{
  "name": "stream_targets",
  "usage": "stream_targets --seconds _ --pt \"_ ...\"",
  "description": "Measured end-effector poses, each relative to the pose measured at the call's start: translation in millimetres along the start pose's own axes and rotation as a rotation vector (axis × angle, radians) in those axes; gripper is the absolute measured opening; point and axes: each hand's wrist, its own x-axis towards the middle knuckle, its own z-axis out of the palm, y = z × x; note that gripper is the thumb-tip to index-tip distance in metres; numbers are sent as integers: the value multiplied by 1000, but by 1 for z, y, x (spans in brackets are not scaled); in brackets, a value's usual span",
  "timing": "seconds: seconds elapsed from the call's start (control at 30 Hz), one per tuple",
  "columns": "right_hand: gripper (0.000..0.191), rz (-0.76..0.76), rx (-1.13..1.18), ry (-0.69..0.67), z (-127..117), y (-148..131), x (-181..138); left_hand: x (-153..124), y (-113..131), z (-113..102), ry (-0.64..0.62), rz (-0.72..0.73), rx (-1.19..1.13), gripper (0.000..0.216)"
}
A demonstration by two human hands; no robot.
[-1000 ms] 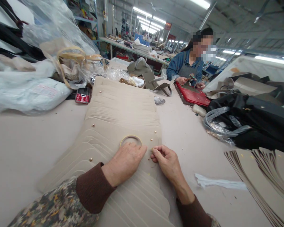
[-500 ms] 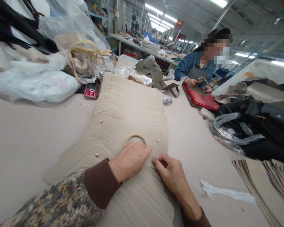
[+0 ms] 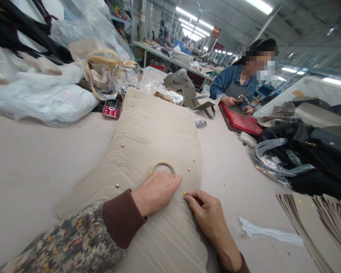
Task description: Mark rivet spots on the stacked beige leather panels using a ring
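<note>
Overlapping beige panels (image 3: 159,132) lie fanned down the table, with small gold-coloured studs (image 3: 122,146) on some of them. My left hand (image 3: 156,191) is closed on a narrow roll of yellow tape (image 3: 163,163); the roll's upper arc shows beyond my knuckles. Just to its right, my right hand (image 3: 206,206) pinches a tiny yellow piece of tape (image 3: 184,193) between thumb and forefinger, over the right edge of the panels. The other fingers of that hand are curled. My left fingertips are hidden behind the hand.
A red phone (image 3: 111,109) and plastic-wrapped bundles (image 3: 45,102) lie at left. Across the table, a person (image 3: 233,83) works with a hammer at a red block (image 3: 241,119). Black bags (image 3: 304,155), a white strip (image 3: 269,231) and more stacked panels (image 3: 326,231) are at right.
The small yellow piece now shows at my right fingertips, and that hand has shifted slightly down. My left hand and the tape roll stay nearly in place.
</note>
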Motion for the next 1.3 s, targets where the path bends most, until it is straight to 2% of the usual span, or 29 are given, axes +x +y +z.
stream_targets --seconds 0.1,0.27,0.33,0.43,0.5,0.6,0.7,0.83,0.97,1.03,1.17,1.3 --pt "22 -65 -100 74 6 -6 1 0 -1 -1 5 8 2 13" --pt "22 -41 -198 71 10 -15 8 0 -2 -2 32 21 -42 12" --pt "21 -42 -207 10 5 -17 10 1 -2 -3 91 57 -99 12" --pt "25 -25 -164 -162 -4 -17 9 1 -2 -5 154 134 -200 14" --pt "29 -21 -98 -202 -8 -14 7 1 -3 -4 180 167 -239 14" --pt "24 -56 90 -33 -9 -9 6 0 -6 1 232 201 -258 26" --pt "17 -184 235 138 -8 -7 8 -1 -8 7 259 215 -211 41" --pt "17 -428 187 183 -7 -12 11 -1 -6 11 249 221 -174 43" --pt "15 -562 89 196 -4 -17 11 -2 -1 10 208 220 -226 41" --pt "15 -581 34 235 -1 -17 11 -2 1 9 182 213 -261 36" --pt "17 -571 -74 339 5 -15 12 0 1 6 137 158 -287 14" --pt "18 -487 -54 370 8 -19 11 1 1 5 163 109 -271 10"
